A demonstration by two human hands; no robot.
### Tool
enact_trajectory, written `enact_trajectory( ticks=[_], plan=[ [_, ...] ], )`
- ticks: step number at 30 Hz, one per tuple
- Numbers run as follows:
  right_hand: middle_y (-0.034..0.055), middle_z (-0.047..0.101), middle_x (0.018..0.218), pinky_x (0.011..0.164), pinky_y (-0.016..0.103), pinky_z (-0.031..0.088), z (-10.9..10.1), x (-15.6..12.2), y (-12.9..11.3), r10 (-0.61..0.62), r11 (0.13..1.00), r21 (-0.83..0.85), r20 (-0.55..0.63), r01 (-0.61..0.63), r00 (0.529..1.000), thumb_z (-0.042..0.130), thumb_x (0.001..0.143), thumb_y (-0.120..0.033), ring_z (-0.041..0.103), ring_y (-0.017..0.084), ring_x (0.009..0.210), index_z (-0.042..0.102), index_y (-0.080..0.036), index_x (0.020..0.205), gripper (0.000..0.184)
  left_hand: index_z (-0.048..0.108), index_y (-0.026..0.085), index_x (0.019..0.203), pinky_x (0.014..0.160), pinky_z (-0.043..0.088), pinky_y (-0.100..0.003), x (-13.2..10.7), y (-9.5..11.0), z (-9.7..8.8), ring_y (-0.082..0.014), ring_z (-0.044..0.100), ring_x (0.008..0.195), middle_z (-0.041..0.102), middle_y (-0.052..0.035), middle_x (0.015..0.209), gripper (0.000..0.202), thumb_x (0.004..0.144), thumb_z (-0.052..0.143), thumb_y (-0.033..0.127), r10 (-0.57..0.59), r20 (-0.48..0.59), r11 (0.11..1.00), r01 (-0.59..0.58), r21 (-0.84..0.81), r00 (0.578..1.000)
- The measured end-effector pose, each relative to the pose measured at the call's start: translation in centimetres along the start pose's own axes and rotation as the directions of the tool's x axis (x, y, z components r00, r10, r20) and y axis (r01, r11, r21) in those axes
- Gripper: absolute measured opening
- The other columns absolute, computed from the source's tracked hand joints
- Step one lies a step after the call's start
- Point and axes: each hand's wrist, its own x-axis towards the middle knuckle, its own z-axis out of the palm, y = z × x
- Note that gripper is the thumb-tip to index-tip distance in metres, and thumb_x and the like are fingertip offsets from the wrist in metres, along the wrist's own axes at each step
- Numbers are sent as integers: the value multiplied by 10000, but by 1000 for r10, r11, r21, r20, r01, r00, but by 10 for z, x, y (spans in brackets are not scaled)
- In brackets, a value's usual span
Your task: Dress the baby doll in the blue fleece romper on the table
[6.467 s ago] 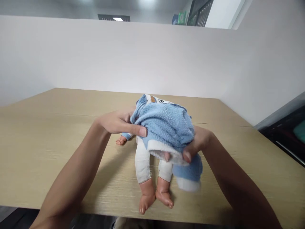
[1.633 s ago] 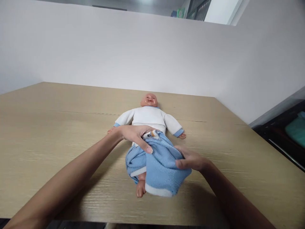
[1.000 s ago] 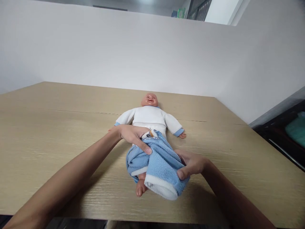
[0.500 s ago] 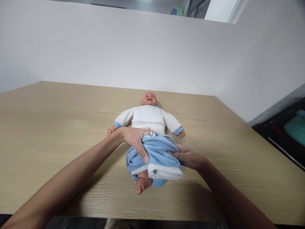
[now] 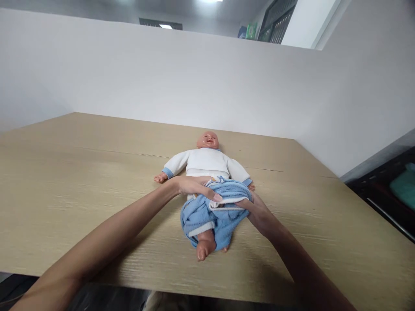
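Observation:
A baby doll [image 5: 207, 162] lies on its back, head away from me, in a white top with blue cuffs. Light blue terry pants [image 5: 196, 216] with white cuffs are bunched around its legs. One bare foot [image 5: 205, 249] sticks out of the left cuff; of the other, only toes peek from under the cloth. My left hand [image 5: 197, 188] is closed on the gathered cloth, thumb by the right leg's white cuff and fingers mostly hidden behind. My right hand [image 5: 257, 211] grips the same leg from the right, thumb at the cuff opening.
The doll rests on a wide wooden table [image 5: 97, 172], whose front edge is close to me. Behind it stands a white partition [image 5: 194, 82]. A dark shelf or cart [image 5: 385, 190] holding teal cloth [image 5: 403, 185] is at the far right.
The right pants leg's white cuff has been gathered upward between my hands, and toes now show below it. My right thumb has moved to the cuff opening. The camera view has tilted up slightly.

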Motion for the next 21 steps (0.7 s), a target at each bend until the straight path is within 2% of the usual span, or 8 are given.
enact_trajectory(
  ticks=[2,6,9,11,14,16,18,21],
  plan=[
    [99,781,1274,1132,447,526,16,-10,-5,-31,996,-90,-190,14,981,756,926,-473,707,314,1233,764,-193,1248,427,791,205,1180,1019,570,-323,3,5,4,-252,727,1116,805,-31,1188,531,798,867,566,10,51,999,-12,36,999],
    [112,815,1174,959,415,621,68,-52,-3,5,971,-202,-518,-128,855,773,859,-482,766,337,1108,771,-190,1194,444,773,216,1188,1008,554,-319,6,15,8,-247,736,1103,806,-15,1172,371,871,795,408,-55,74,969,35,243,996],
    [112,827,990,775,369,647,110,-86,12,34,952,-234,-555,-196,831,751,885,-465,797,323,904,777,-174,1115,372,725,203,1234,991,558,-336,2,21,12,-259,730,1109,792,-34,1215,414,848,761,348,-112,132,931,58,361,985],
    [127,825,1060,818,361,648,129,-100,22,-20,938,-298,-556,-177,831,715,921,-432,801,326,971,761,-163,1162,364,700,212,1281,947,563,-334,-1,26,16,-268,724,1101,782,-44,1232,519,791,798,354,-164,186,894,66,443,969],
    [163,808,1140,853,378,634,134,-107,30,-169,886,-432,-643,-171,747,712,909,-429,780,353,1067,742,-155,1199,401,678,220,1283,801,542,-319,-6,33,26,-261,716,968,772,-57,1128,577,744,799,387,-267,90,785,162,598,959],
    [148,806,986,762,379,610,127,-107,33,-238,838,-504,-679,-206,694,711,889,-450,774,341,911,743,-173,1083,340,654,225,1286,707,496,-309,-6,37,33,-250,694,877,750,-57,1041,601,740,786,439,-309,-17,700,240,672,951],
    [124,780,854,690,377,572,119,-106,35,-266,794,-553,-689,-252,675,687,886,-474,739,316,767,727,-192,974,298,636,231,1302,672,467,-311,-6,41,41,-253,680,850,739,-66,1022,623,752,772,492,-328,-77,646,283,709,941],
    [168,804,926,721,408,572,114,-108,41,-252,746,-591,-678,-307,691,632,900,-513,763,355,825,759,-176,1015,378,614,219,1352,698,477,-347,-6,44,51,-290,687,889,755,-119,1101,643,788,740,501,-330,-115,598,302,742,937]
  ],
)
